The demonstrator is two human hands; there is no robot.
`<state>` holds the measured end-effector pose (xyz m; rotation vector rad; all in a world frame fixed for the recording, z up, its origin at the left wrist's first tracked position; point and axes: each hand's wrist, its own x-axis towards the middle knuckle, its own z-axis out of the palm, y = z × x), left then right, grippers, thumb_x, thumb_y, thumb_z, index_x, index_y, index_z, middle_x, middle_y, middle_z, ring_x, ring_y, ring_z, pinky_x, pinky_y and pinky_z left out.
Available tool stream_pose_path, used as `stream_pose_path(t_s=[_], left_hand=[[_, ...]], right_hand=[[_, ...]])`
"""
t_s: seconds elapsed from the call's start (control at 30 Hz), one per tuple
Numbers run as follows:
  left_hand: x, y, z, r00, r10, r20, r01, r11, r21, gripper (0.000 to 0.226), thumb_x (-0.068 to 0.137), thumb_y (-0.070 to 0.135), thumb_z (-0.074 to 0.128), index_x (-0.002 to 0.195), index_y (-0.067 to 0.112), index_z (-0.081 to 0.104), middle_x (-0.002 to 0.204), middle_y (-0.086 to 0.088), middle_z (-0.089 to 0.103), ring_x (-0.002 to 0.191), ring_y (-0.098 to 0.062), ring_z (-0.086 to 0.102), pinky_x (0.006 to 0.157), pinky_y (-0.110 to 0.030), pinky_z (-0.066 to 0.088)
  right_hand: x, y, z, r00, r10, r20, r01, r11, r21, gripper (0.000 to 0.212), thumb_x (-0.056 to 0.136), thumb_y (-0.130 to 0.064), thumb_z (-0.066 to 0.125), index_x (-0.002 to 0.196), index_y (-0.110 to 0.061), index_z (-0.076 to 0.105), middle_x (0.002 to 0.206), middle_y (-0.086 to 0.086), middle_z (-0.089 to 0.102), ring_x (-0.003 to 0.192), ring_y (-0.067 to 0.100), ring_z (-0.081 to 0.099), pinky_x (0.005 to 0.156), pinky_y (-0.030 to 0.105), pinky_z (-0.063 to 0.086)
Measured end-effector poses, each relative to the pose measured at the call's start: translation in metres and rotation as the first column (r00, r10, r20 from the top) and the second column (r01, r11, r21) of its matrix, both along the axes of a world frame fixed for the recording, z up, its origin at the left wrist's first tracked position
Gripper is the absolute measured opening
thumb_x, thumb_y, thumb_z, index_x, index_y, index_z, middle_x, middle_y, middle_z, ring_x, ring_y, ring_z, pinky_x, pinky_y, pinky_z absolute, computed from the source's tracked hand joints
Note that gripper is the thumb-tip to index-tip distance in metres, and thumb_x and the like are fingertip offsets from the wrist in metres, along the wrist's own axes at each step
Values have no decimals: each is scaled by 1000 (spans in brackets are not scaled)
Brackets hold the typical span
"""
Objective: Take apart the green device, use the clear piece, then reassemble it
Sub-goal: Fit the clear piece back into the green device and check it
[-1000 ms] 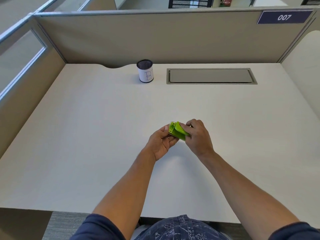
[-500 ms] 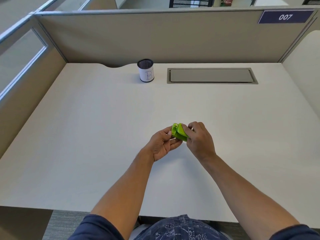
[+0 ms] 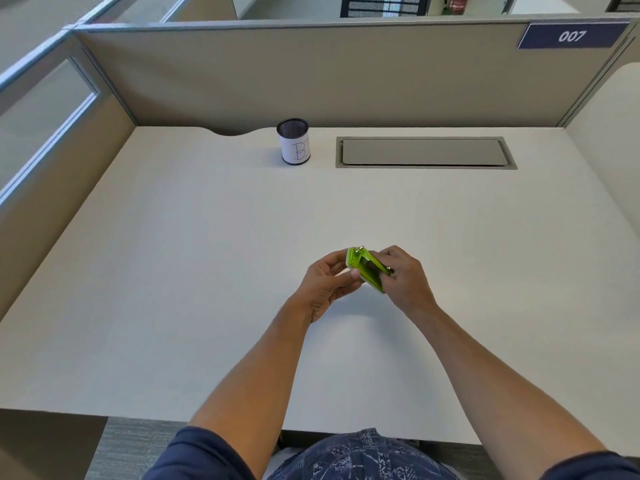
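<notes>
Green device (image 3: pixel 365 268) between left hand (image 3: pixel 325 284) and right hand (image 3: pixel 405 275) — near end hidden

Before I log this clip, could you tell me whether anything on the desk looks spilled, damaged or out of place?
Nothing stands out. The green device is held above the desk between the left hand and right hand, with no loose parts lying about. The mesh cup stands upright at the back, beside the closed cable hatch.

— Pale desk (image 3: pixel 173 271), walled by beige partitions (image 3: pixel 311 74); glass pane (image 3: pixel 38 123) at left.
— Grey hatch (image 3: pixel 426 152) sunk near the back edge. Blue sign (image 3: pixel 571 36) reading 007 top right. Grey carpet (image 3: pixel 131 448) below. Even, soft light.
</notes>
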<state>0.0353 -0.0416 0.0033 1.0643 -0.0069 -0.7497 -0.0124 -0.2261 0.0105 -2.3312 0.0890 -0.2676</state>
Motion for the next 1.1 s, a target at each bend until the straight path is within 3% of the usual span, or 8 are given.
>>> stream_pose_path(t_s=[0.13, 0.33, 0.5, 0.73, 0.93, 1.1], left_hand=[[2, 2, 1, 996, -9, 87, 3, 998, 63, 53, 80, 4, 83, 130, 14, 66, 126, -14, 71, 112, -31, 71, 95, -39, 58], [0, 3, 1, 994, -14, 104, 6, 998, 68, 56, 77, 10, 86, 129, 14, 67, 123, -16, 72, 111, -27, 71, 94, -36, 58], [0, 2, 5, 998, 1, 62, -1, 1000, 8, 49, 75, 14, 87, 120, 19, 72, 118, -16, 74, 109, -29, 72, 93, -35, 58], [-2, -1, 11, 997, 20, 71, -23, 999, 42, 44, 83, 17, 81, 124, 13, 67, 118, -17, 74, 109, -31, 72, 97, -38, 57], [-2, -1, 13, 997, 30, 65, -33, 998, 45, 40, 85, 15, 78, 124, 10, 67, 119, -20, 73, 112, -36, 71, 101, -41, 55], [-5, -5, 15, 997, 76, 9, -77, 997, 4, 36, 92, 11, 73, 126, 4, 65, 121, -23, 71, 111, -34, 70, 94, -35, 58]], right_hand=[[0, -1, -2, 1000, 12, -4, -12, 999, 46, 35, 85, -8, 69, 111, -30, 75, 84, -4, 62, 76, 14, 59, 64, 27, 45], [0, 0, -1, 1000, 20, 16, -20, 999, 31, 33, 84, -5, 68, 108, -24, 77, 85, -6, 61, 77, 14, 59, 64, 26, 44], [1, 2, 3, 1000, 5, 16, -6, 994, 111, 31, 88, -10, 68, 110, -31, 76, 77, -5, 54, 71, 9, 53, 58, 13, 36], [-1, 7, 12, 999, -32, 7, 31, 990, 141, 19, 90, -25, 69, 103, -37, 75, 73, 1, 51, 66, 14, 52, 58, 28, 38], [0, 9, 14, 997, -81, -10, 81, 992, 94, 16, 87, -32, 62, 91, -30, 77, 67, 0, 47, 60, 17, 50, 55, 30, 37], [-2, 15, 17, 995, -98, 14, 97, 994, 51, 23, 84, -32, 54, 77, -20, 72, 65, 0, 42, 56, 19, 45, 51, 30, 34]])
